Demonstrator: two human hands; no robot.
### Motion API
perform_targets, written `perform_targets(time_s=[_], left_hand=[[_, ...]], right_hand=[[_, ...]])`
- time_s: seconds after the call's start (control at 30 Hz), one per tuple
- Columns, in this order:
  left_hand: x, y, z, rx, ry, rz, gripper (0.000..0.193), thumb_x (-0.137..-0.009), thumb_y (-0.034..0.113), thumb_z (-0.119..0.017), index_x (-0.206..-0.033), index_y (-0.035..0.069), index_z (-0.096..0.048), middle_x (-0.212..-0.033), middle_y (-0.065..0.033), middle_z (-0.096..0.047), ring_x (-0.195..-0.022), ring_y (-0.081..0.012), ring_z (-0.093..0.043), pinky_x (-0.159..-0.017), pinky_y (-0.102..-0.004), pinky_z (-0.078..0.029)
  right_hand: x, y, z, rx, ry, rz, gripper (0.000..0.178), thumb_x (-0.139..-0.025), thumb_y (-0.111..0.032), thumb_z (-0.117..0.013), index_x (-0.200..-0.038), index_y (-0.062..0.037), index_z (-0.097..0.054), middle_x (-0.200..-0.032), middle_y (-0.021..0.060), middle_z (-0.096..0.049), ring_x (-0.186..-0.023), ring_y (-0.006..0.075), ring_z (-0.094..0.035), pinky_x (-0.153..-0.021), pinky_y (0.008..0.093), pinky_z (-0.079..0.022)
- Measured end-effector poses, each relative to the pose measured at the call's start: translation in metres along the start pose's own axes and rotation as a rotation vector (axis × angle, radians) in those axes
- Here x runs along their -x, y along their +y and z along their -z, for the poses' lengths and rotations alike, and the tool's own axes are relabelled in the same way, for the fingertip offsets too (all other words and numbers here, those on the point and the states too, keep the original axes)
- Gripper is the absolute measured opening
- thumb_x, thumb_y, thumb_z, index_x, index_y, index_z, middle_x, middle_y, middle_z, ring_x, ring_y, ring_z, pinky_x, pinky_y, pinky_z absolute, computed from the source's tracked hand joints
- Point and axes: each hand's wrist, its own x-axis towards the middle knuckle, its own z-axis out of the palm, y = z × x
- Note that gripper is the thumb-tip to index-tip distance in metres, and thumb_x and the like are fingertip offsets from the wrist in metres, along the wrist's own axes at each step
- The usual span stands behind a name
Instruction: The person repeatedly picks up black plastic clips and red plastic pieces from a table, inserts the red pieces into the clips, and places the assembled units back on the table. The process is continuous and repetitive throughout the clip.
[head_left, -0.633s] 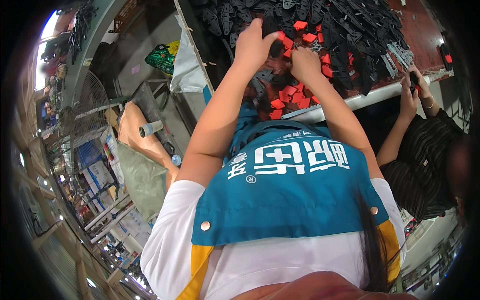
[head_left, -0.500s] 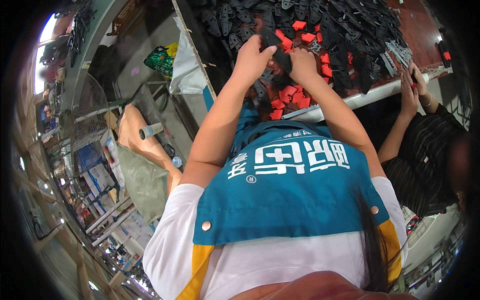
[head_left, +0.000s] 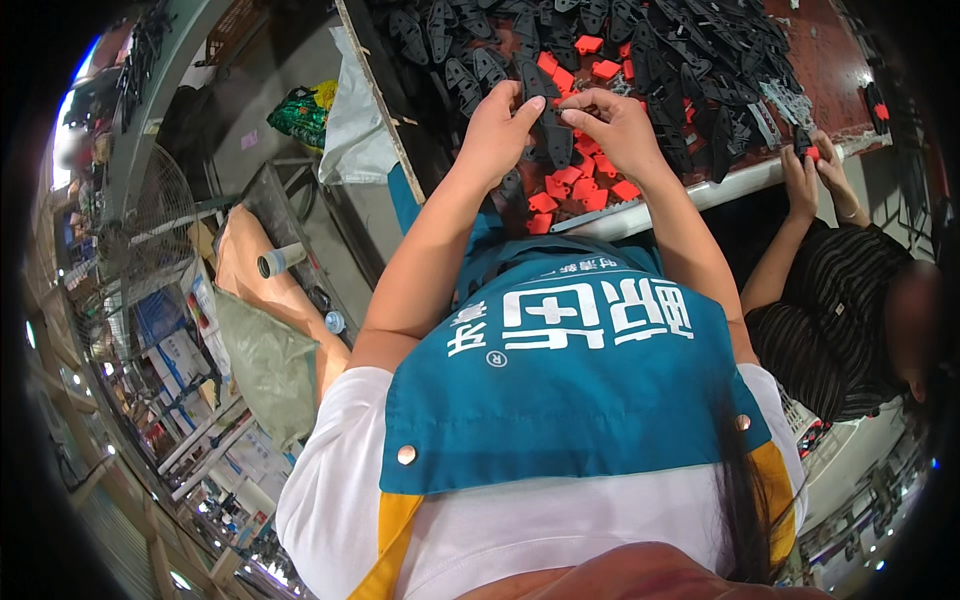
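Over the near edge of the work table, my left hand point(head_left: 500, 135) is closed on a flat, elongated black plastic part point(head_left: 558, 143), its thumb lying on the upper face. My right hand point(head_left: 622, 128) is beside the part's right edge, thumb and forefinger pinched together. Whatever lies between those fingertips is too small to make out. Just below both hands are several loose red plastic pieces point(head_left: 592, 198) on the tabletop. More red pieces point(head_left: 604, 69) lie beyond my fingers, among small metal bits.
A heap of similar black parts point(head_left: 690, 50) covers the far side of the reddish table point(head_left: 830, 40). Thin metal pieces point(head_left: 785, 103) lie at the right. A co-worker's hands point(head_left: 805, 178) hold a black and red piece there. A white sheet point(head_left: 350, 120) hangs left of the table's raised edge.
My right hand has drawn back from the black part's lower end to a pinch at its right edge. The part now hangs more upright in my left hand.
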Motion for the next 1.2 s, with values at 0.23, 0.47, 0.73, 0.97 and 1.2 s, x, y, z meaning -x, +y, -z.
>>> perform_targets(time_s=[0.23,0.47,0.73,0.97,1.2], left_hand=[[-0.004,-0.013,-0.008,-0.093,0.053,-0.103,0.025,-0.092,0.017,-0.055,-0.107,-0.002,-0.052,-0.092,-0.0048,-0.060,-0.076,-0.0095,-0.055,-0.060,-0.0238,-0.046],[-0.058,-0.040,-0.015,-0.803,0.388,-0.406,0.039,-0.085,0.027,-0.063,-0.109,-0.002,-0.053,-0.102,-0.0162,-0.060,-0.092,-0.0301,-0.058,-0.075,-0.0388,-0.048],[-0.102,-0.083,-0.003,-1.373,0.629,-0.122,0.067,-0.075,0.030,-0.069,-0.126,0.000,-0.038,-0.112,-0.0188,-0.054,-0.110,-0.0356,-0.046,-0.090,-0.0526,-0.035],[-0.069,-0.027,0.002,-0.870,0.291,-0.172,0.036,-0.084,0.017,-0.057,-0.108,-0.008,-0.047,-0.093,-0.0234,-0.061,-0.086,-0.0387,-0.060,-0.079,-0.0401,-0.048],[-0.032,-0.018,0.007,0.574,-0.088,0.200,0.021,-0.089,0.010,-0.058,-0.106,-0.001,-0.055,-0.096,-0.0086,-0.062,-0.088,-0.0180,-0.059,-0.082,-0.0326,-0.048]], right_hand=[[0.001,0.011,-0.004,-0.030,0.035,-0.075,0.020,-0.084,-0.019,-0.067,-0.090,-0.0002,-0.068,-0.078,0.0027,-0.066,-0.073,0.0079,-0.057,-0.068,0.0235,-0.045],[-0.018,0.013,0.044,0.165,0.351,-0.004,0.022,-0.086,-0.019,-0.065,-0.095,0.0007,-0.068,-0.082,0.0013,-0.065,-0.077,0.0090,-0.056,-0.071,0.0229,-0.045],[-0.045,0.042,0.085,0.388,0.618,0.038,0.041,-0.078,-0.028,-0.072,-0.102,0.0034,-0.064,-0.102,0.0149,-0.063,-0.087,0.0221,-0.062,-0.077,0.0299,-0.047],[-0.058,0.056,0.040,1.031,0.193,0.322,0.014,-0.077,-0.014,-0.065,-0.091,-0.0112,-0.067,-0.089,0.0087,-0.059,-0.090,0.0296,-0.053,-0.078,0.0399,-0.047],[-0.068,0.066,0.036,1.231,0.053,0.263,0.015,-0.077,-0.015,-0.066,-0.089,-0.0065,-0.062,-0.093,0.0087,-0.057,-0.093,0.0286,-0.053,-0.081,0.0403,-0.046]])
